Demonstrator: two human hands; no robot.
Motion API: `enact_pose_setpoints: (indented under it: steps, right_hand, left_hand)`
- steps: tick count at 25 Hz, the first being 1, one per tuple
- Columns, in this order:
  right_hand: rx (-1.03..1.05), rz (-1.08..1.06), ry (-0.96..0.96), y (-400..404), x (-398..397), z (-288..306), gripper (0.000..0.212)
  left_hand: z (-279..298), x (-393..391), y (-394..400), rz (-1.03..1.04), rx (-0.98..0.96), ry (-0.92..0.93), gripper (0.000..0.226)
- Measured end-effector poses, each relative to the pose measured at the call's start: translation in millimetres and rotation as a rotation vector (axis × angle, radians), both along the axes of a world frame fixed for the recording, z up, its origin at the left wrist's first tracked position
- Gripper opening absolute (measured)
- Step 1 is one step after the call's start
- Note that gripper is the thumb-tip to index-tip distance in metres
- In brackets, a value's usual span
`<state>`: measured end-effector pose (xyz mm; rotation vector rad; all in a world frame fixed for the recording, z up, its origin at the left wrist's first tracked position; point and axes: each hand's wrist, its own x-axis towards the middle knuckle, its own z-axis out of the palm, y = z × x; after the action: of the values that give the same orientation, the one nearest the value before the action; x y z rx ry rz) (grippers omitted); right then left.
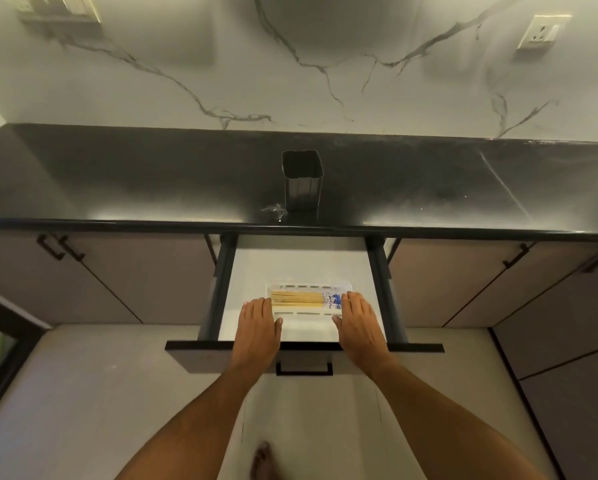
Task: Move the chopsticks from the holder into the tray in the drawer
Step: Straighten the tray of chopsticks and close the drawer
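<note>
A bundle of pale wooden chopsticks (299, 297) with blue-patterned ends lies flat in a white slotted tray (308, 285) inside the open drawer (301, 261). My left hand (257, 323) rests on the tray's left end and my right hand (358, 322) on its right end, fingers together and laid flat along its sides. The dark square holder (302, 180) stands upright on the black countertop above the drawer, and nothing shows inside it.
The drawer front with its black handle (304, 368) juts out toward me. Closed cabinet doors flank the drawer on both sides. A small shiny scrap (273, 211) lies by the holder's base. A bare foot (263, 460) stands on the floor below.
</note>
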<state>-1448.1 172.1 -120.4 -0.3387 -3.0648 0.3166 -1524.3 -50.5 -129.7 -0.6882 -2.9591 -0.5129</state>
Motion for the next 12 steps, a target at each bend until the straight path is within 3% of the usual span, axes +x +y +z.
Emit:
enact_pose_setpoints:
  steps: [6, 12]
  right_hand:
    - [0.086, 0.152, 0.076, -21, 90, -15, 0.055]
    - [0.107, 0.235, -0.014, -29, 126, -43, 0.056]
  left_hand:
    - [-13, 86, -18, -0.067, -0.109, 0.004, 0.055]
    - [-41, 130, -22, -0.151, -0.235, -0.015, 0.055]
